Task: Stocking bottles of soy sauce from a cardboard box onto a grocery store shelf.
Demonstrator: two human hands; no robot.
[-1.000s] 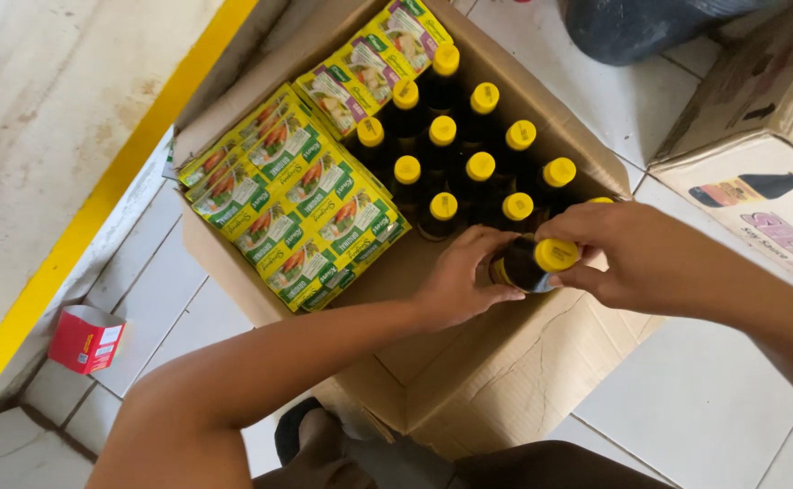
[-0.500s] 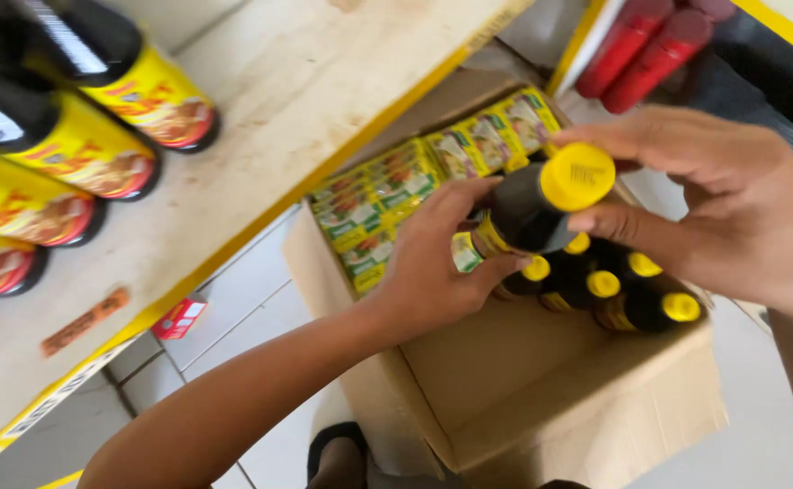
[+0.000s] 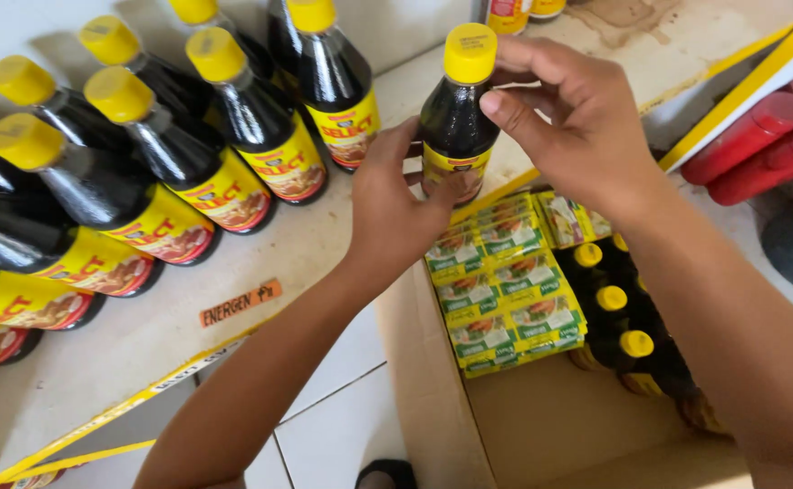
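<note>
A dark sauce bottle (image 3: 455, 118) with a yellow cap and yellow label is held upright over the front edge of the shelf (image 3: 260, 263). My left hand (image 3: 396, 204) grips its lower body around the label. My right hand (image 3: 564, 118) holds it near the neck, fingers curled by the cap. Several matching bottles (image 3: 233, 127) stand in rows on the shelf to the left. Below my hands is an open cardboard box (image 3: 442, 407) with more yellow-capped bottles (image 3: 609, 299) and yellow-green packets (image 3: 505, 290) inside.
Red cylindrical containers (image 3: 759, 136) lie at the upper right behind a yellow-edged shelf. A small orange tag (image 3: 240, 302) sticks on the shelf near its yellow front strip. White floor tiles (image 3: 333, 426) and the tip of a dark sandal show beside the box.
The bottle has been lifted from the box up to shelf height. The view has swung left and up, bringing the rows of shelf bottles into sight.
</note>
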